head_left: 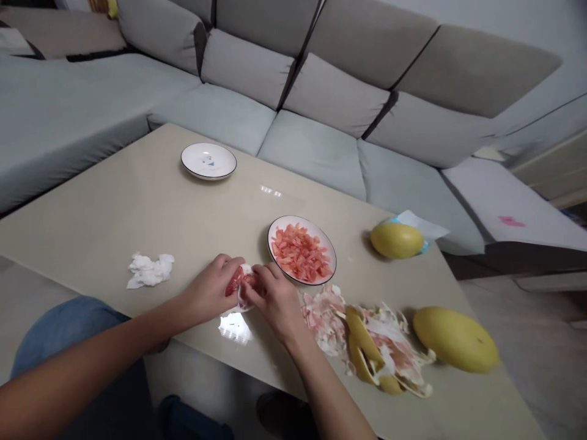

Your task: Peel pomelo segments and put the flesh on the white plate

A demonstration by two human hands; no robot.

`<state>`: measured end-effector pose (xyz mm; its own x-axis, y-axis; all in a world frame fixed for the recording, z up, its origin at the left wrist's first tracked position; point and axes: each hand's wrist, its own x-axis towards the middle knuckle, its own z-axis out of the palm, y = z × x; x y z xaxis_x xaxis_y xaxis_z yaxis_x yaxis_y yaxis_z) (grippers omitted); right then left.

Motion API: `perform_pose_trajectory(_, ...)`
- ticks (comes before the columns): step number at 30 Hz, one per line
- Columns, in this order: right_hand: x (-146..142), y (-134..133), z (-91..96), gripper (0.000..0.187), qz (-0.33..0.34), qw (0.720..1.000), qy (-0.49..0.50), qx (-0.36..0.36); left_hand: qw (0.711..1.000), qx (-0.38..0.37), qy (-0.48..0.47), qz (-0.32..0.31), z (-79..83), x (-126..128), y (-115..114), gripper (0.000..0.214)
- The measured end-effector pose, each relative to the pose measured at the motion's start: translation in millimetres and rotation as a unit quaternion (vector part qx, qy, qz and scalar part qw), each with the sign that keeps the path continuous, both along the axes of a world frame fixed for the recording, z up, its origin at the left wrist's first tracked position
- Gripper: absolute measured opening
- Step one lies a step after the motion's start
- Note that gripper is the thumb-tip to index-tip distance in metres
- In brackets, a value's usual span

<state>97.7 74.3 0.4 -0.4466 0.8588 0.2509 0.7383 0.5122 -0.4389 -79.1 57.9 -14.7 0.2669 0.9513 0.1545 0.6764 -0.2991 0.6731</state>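
My left hand point(213, 286) is closed around a piece of red pomelo point(235, 281), with white membrane showing along its edge. From the other side, my right hand point(276, 299) pinches at the same piece, its fingers bent over the flesh. Both hands are just above the front edge of the table. Behind my right hand lies a dark-rimmed plate point(331, 250) heaped with loose pink pomelo pulp point(300, 250). Pale pink membrane scraps point(324, 315) and yellow peel point(360, 348) form a pile to the right of my right wrist.
Two whole yellow pomelos, a nearer one point(454, 339) and a farther one point(397, 239), lie on the right of the table point(137, 183). Crumpled tissue point(150, 270) is at left. A second plate point(208, 161) stands at the back, before a grey sofa point(316, 146).
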Motion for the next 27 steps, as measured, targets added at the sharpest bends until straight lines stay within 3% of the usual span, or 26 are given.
perform_pose_trajectory(12, 7, 2, -19.3, 0.025, 0.009, 0.976, -0.11, 0.186, 1.0, -0.012, 0.013, -0.006, 8.3, 4, 0, 0.041)
perform_pose_trajectory(16, 13, 5, -16.7, 0.028, 0.016, 0.974, -0.159, 0.16, 1.0, -0.025, 0.009, -0.005, 9.9, 4, -1, 0.045)
perform_pose_trajectory(22, 11, 13, -8.4, 0.028, 0.029, 0.981, -0.15, 0.117, 0.999, -0.032, -0.002, -0.013, 11.9, 3, 0, 0.048)
perform_pose_trajectory(27, 15, 18, -8.4, 0.024, 0.088, 0.979, -0.152, 0.108, 0.999, -0.032, 0.003, -0.012, 10.1, 3, 0, 0.049)
